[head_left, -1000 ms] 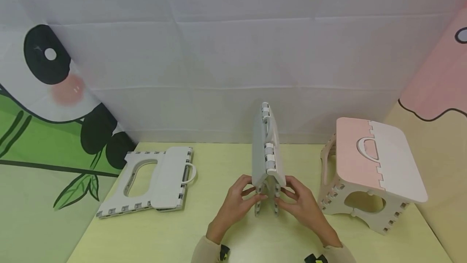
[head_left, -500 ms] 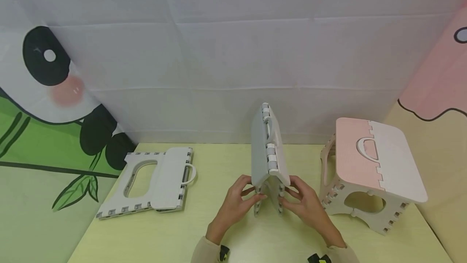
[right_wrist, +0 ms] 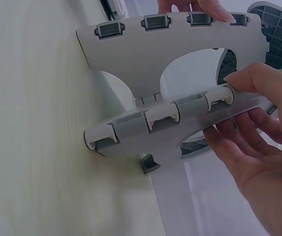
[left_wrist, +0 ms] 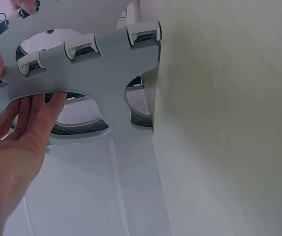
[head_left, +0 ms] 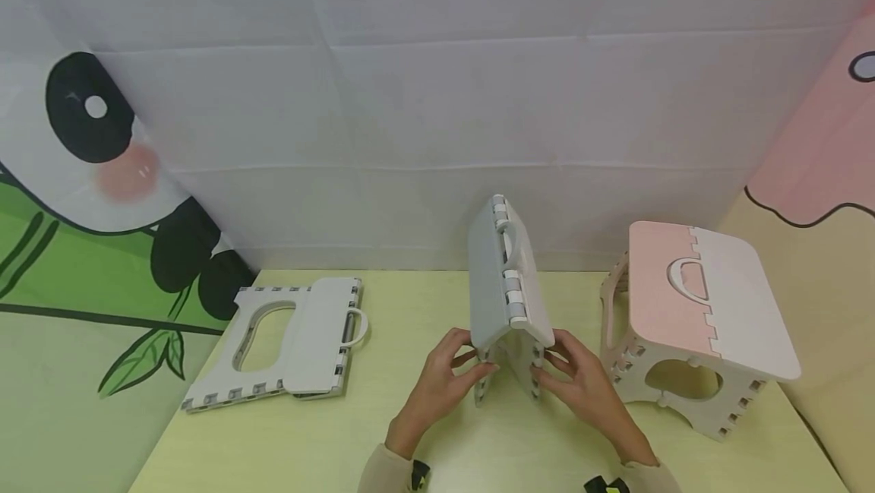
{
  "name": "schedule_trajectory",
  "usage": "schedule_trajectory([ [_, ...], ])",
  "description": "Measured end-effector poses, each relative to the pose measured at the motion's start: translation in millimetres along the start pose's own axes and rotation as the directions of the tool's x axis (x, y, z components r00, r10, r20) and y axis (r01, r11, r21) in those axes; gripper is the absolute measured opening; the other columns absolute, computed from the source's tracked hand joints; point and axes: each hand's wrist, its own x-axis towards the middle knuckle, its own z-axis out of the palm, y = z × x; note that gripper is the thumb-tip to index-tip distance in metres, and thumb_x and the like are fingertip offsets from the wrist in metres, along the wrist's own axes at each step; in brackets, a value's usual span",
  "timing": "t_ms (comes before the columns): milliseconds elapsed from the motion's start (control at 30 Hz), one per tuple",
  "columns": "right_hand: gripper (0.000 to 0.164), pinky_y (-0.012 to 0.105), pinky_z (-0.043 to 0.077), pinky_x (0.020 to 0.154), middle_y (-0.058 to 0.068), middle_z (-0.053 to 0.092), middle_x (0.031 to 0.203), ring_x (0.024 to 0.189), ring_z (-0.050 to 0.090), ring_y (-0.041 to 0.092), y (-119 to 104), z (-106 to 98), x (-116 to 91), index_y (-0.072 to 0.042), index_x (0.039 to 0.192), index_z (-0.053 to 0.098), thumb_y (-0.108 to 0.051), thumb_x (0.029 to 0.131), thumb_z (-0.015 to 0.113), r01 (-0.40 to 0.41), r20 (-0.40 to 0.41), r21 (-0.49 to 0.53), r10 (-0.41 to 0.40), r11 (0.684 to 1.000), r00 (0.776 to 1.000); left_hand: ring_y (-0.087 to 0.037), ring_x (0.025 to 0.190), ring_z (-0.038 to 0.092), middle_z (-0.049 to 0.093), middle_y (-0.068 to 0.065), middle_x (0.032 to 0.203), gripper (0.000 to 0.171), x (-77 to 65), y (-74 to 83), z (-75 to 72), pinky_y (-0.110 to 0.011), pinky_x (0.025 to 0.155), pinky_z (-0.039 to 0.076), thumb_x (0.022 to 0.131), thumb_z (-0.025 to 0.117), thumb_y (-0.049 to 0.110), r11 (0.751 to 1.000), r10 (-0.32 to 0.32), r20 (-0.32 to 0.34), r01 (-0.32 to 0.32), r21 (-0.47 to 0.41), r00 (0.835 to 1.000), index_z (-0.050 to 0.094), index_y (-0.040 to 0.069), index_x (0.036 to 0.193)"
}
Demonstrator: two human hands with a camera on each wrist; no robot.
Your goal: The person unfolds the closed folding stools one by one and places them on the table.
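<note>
A white folding stool point(head_left: 509, 273) stands upright on the table in the middle of the head view, its two halves spread in a narrow inverted V. With thumb and fingers my left hand point(head_left: 444, 375) grips the hinged edge of its left leg panel. In the left wrist view those fingers point(left_wrist: 52, 110) reach into the panel's oval cutout. My right hand point(head_left: 574, 383) pinches the right leg panel the same way. In the right wrist view its thumb point(right_wrist: 259, 78) lies over the hinged edge, the other fingers through the cutout. A carry handle point(head_left: 509, 242) sits at the stool's top ridge.
A flat, folded white stool point(head_left: 321, 333) with a side handle lies on the table point(head_left: 294, 447) at left. An unfolded pink and white stool point(head_left: 704, 288) stands at right, close to my right hand. White cloth point(head_left: 437, 113) hangs behind; printed cloth borders both sides.
My right hand has moved to the right with its leg panel, widening the gap between the stool's halves. The left hand stays nearly in place.
</note>
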Motion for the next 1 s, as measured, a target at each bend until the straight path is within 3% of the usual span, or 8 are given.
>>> schedule_trajectory([
  [367, 0.057, 0.026, 0.047, 0.104, 0.022, 0.053, 0.140, 0.128, 0.054, 0.002, -0.2, -4.6, -2.7, 0.002, 0.140, 0.050, 0.006, 0.089, 0.076, -0.023, -0.014, 0.017, 0.023, 1.000, 1.000, -0.022, 0.119, 0.060, 0.058, -0.006, 0.127, 0.041, 1.0, 0.8, -1.3, -0.037, 0.101, 0.054, 0.094, 0.076, 0.012, 1.000, 0.001, 0.013, -0.001, 0.013, 1.000, 0.061, 0.013, 0.132],
  [600, 0.057, 0.025, 0.047, 0.104, 0.024, 0.052, 0.140, 0.129, 0.052, 0.000, 1.0, -6.3, -5.5, 0.004, 0.141, 0.048, 0.008, 0.090, 0.074, -0.014, -0.028, 0.035, 0.015, 0.999, 0.999, -0.025, 0.118, 0.060, 0.059, -0.008, 0.126, 0.042, 1.0, -1.6, -2.2, -0.038, 0.099, 0.055, 0.093, 0.076, 0.009, 0.999, 0.038, 0.004, -0.039, 0.035, 0.999, 0.060, 0.011, 0.133],
  [767, 0.057, 0.025, 0.046, 0.106, 0.020, 0.052, 0.138, 0.131, 0.052, 0.001, 3.0, -6.7, -7.0, 0.002, 0.141, 0.050, 0.009, 0.090, 0.073, 0.008, -0.040, 0.031, -0.007, 0.999, 0.999, -0.029, 0.116, 0.061, 0.059, -0.009, 0.125, 0.042, 0.2, -3.4, -2.5, -0.040, 0.097, 0.056, 0.093, 0.076, 0.007, 0.996, 0.068, -0.006, -0.067, 0.050, 0.998, 0.060, 0.010, 0.132],
  [1000, 0.058, 0.023, 0.044, 0.107, 0.008, 0.054, 0.138, 0.133, 0.050, 0.001, 4.0, -7.4, -9.3, 0.000, 0.142, 0.049, 0.010, 0.090, 0.073, 0.032, -0.049, 0.015, -0.031, 0.999, 0.998, -0.024, 0.117, 0.061, 0.059, -0.007, 0.125, 0.042, -1.4, -1.2, -4.9, -0.038, 0.097, 0.056, 0.093, 0.076, 0.009, 0.995, 0.066, -0.005, -0.065, 0.071, 0.998, 0.060, 0.010, 0.133],
])
